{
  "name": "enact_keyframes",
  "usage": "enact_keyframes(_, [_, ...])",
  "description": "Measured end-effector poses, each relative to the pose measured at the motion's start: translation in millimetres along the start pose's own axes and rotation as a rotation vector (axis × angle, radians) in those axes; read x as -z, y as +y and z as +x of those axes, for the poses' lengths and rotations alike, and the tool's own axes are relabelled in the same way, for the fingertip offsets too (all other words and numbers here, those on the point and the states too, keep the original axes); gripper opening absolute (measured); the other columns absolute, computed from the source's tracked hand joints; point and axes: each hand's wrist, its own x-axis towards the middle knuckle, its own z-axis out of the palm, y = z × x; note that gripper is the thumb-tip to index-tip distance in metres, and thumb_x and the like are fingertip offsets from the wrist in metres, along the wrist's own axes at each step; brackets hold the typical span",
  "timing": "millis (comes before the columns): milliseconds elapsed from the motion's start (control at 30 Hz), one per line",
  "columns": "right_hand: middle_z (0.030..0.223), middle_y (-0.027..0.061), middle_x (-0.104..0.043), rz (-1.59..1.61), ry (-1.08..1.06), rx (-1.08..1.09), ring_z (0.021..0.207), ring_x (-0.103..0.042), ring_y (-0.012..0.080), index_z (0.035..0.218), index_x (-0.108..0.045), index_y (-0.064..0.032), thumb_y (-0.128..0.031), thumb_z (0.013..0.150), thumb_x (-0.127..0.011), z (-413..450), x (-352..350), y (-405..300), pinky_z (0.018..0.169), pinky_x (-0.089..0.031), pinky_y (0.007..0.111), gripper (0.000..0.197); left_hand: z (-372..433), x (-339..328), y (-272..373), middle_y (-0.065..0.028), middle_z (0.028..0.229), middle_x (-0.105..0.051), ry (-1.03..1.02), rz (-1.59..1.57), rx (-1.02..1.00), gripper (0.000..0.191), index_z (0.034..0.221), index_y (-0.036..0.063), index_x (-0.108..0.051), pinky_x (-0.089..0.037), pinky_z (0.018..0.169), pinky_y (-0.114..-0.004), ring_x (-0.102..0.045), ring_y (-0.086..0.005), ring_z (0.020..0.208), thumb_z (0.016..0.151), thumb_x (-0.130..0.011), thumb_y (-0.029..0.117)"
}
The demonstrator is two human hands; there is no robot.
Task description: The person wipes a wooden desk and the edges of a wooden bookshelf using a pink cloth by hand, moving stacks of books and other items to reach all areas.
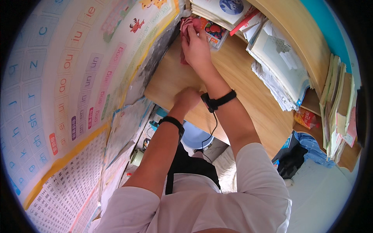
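A crumpled dusty-red cloth (185, 54) is gripped in my right hand (198, 48) at the far left corner of the wooden desk (233, 78), close to the wall. Part of the cloth hangs down beside my fingers onto the desktop. Just right of that hand lies a small flat case or packet with a colourful printed front (215, 32). Nearer to me, my left hand (189, 97) is over the desk's front left part. It is blurred and its fingers are mostly hidden, so their pose is unclear. A black strap circles each forearm.
Book stacks (279, 58) and a red pen-like object (244, 21) line the desk's back and right. Learning posters (87, 72) cover the left wall. Below the front edge stands a blue basin (195, 135). A shelf at right holds books (338, 107) and an orange-red packet (305, 118).
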Motion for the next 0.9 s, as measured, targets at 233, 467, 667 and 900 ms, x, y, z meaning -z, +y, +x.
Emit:
enact_keyframes(233, [0.126, 0.0264, -0.059, -0.367, -0.041, 0.175, 0.108, -0.06, 0.0472, 0.138, -0.062, -0.0107, -0.02, 0.089, -0.068, -2.3, -1.8, 9.4, 0.094, -0.054, 0.052, 0.05, -0.1, 5.1, 3.2, -0.0187, 0.129, -0.07, -0.059, -0.017, 0.054, 0.052, 0.12, 0.0089, -0.074, -0.051, 0.102, -0.05, -0.066, -0.0396, 0.12, 0.098, -0.047, 0.048])
enact_keyframes(467, [0.128, 0.0199, -0.06, -0.351, -0.087, 0.179, 0.111, -0.06, 0.0446, 0.136, -0.066, -0.0206, -0.021, 0.088, -0.07, -19.5, 15.5, 4.0, 0.095, -0.054, 0.052, 0.049, 3.1, 0.8, -3.3, -0.0212, 0.12, -0.073, -0.036, -0.015, 0.01, 0.069, 0.115, 0.0071, -0.077, -0.051, 0.097, -0.048, -0.066, -0.0398, 0.117, 0.096, -0.048, 0.067])
enact_keyframes(667, [0.135, 0.0145, -0.058, -0.407, -0.37, 0.082, 0.117, -0.059, 0.0405, 0.139, -0.065, -0.0258, -0.025, 0.087, -0.074, -95.1, 69.7, 30.8, 0.1, -0.053, 0.049, 0.053, -11.2, 4.3, 5.0, -0.0219, 0.115, -0.074, -0.032, -0.119, -0.037, 0.068, 0.116, 0.0072, -0.076, -0.052, 0.095, -0.047, -0.069, -0.0392, 0.112, 0.093, -0.052, 0.067])
enact_keyframes(900, [0.153, 0.0152, -0.046, -0.251, -0.284, 0.376, 0.124, -0.051, 0.0412, 0.148, -0.057, -0.0247, -0.034, 0.097, -0.068, -100.6, 26.7, 46.5, 0.107, -0.047, 0.05, 0.053, -23.7, -1.6, -23.3, -0.0214, 0.111, -0.074, 0.037, -0.105, -0.089, 0.061, 0.11, 0.0075, -0.077, -0.053, 0.092, -0.049, -0.069, -0.0412, 0.107, 0.092, -0.055, 0.061])
